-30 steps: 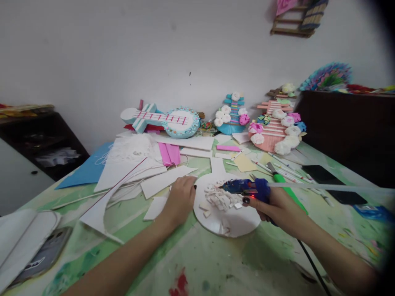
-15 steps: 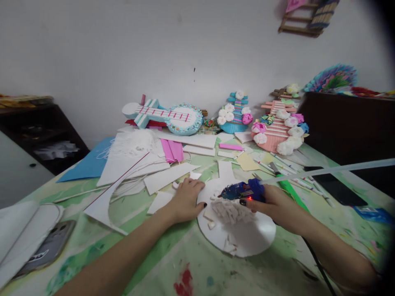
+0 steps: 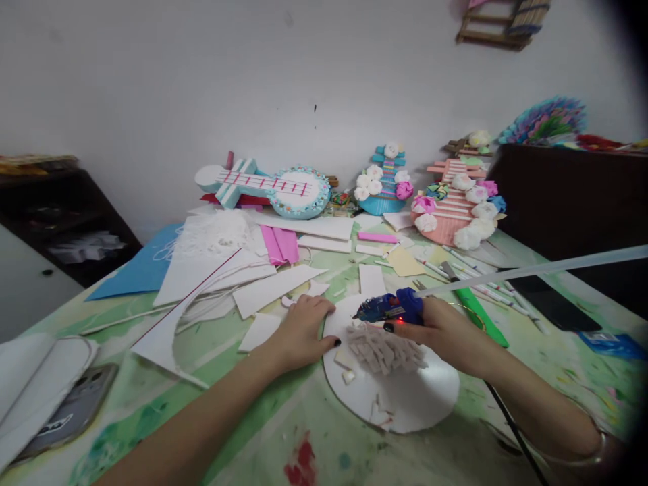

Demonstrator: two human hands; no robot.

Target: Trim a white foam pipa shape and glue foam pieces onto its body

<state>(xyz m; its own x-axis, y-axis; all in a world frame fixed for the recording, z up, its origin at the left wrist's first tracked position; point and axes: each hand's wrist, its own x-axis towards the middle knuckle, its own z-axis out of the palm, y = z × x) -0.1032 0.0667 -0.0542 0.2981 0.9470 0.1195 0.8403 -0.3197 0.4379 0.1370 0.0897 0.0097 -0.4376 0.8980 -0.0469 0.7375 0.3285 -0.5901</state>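
Observation:
In my right hand [image 3: 448, 334] is a blue hot glue gun [image 3: 392, 307] with a small red light lit and a long clear glue stick out of its back. Its nozzle hovers over a white round board [image 3: 420, 408], which has a short neck pointing away from me. Many small white foam pieces [image 3: 382, 347] are bunched on the board under the gun, and a few loose bits lie nearer me. My left hand [image 3: 306, 331] rests at the board's left edge, fingers stretched out and thumb apart on the rim.
White offcuts [image 3: 276, 290] and a pink strip [image 3: 281, 244] lie behind my left hand. A green cutter [image 3: 480, 314], markers and a black phone [image 3: 557, 297] are on the right. Decorated instrument models [image 3: 304, 192] line the wall. A grey phone [image 3: 75, 405] sits front left.
The glue gun in my right hand has shifted slightly left. The near edge of the board sits a little lower in view. My left hand stays at the rim.

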